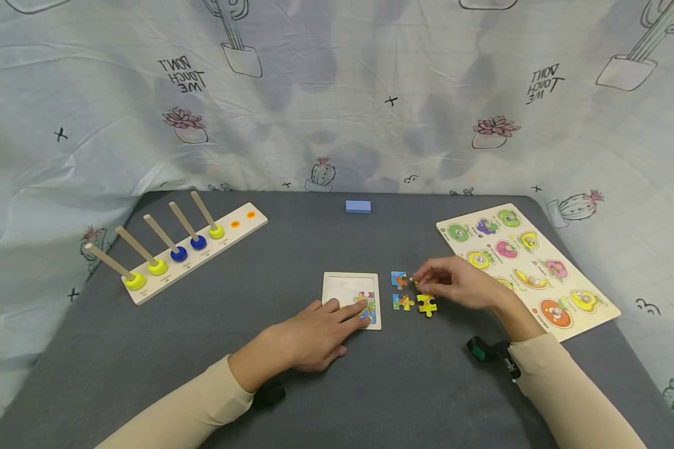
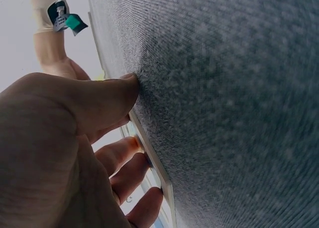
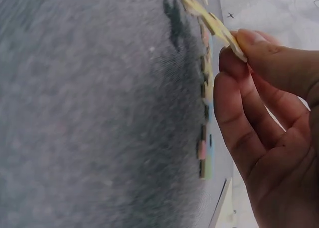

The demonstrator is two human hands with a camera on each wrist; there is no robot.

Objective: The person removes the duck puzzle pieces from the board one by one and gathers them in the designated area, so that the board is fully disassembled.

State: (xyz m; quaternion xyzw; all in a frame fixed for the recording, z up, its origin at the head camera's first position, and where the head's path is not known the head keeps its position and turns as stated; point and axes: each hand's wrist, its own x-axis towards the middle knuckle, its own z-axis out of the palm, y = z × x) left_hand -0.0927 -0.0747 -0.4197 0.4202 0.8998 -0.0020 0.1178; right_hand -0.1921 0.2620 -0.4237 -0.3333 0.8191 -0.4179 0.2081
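Note:
A small square wooden puzzle tray (image 1: 339,285) lies mid-table, with joined puzzle pieces (image 1: 371,302) in its right part. My left hand (image 1: 321,333) rests over the tray, fingertips (image 1: 364,305) touching those pieces; in the left wrist view, its fingers reach over the tray's edge and the thumb (image 2: 112,96) lies beside the table cloth. Between thumb and index finger, my right hand (image 1: 460,284) pinches a jigsaw piece (image 3: 214,26), tilted and raised at one end. Near it lie a blue-and-orange piece (image 1: 398,279), another blue-and-yellow piece (image 1: 402,302) and a yellow piece (image 1: 426,305).
At the right, partly behind my right forearm, lies a fruit peg board (image 1: 485,218). A counting board (image 1: 180,269) with upright pegs and yellow and blue rings stands at the left. A blue block (image 1: 358,207) sits near the back edge, before a patterned curtain (image 1: 359,100).

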